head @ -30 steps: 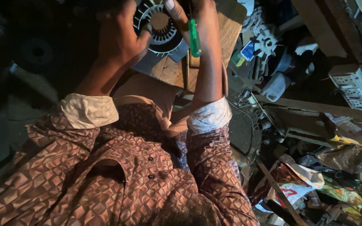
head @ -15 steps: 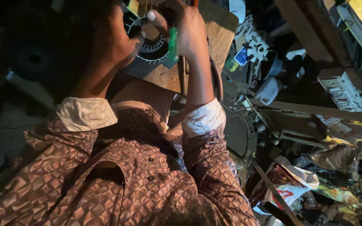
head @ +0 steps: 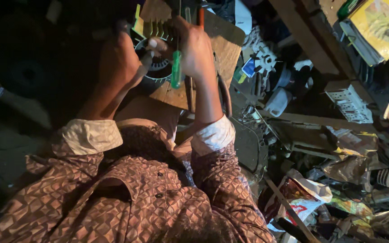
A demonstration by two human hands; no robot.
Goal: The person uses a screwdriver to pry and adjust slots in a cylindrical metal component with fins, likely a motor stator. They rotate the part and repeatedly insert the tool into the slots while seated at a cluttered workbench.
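My right hand is closed around a screwdriver with a translucent green handle; the handle points toward me and the shaft is hidden behind the fingers. My left hand grips the near rim of a round white and dark motor part that rests on a wooden board. Both hands meet over the round part, thumbs close together. Brown patterned sleeves with pale cuffs cover my forearms.
Right of the board lies a heap of clutter: a white plastic fan wheel, a white ribbed block, wooden slats, crumpled wrappers and wires. The left side is dark, with a round black shape.
Both hands and the board sit lower in view and shifted toward the centre as my head tilted up. The green screwdriver stays in my right hand; my left hand has curled further around the round part.
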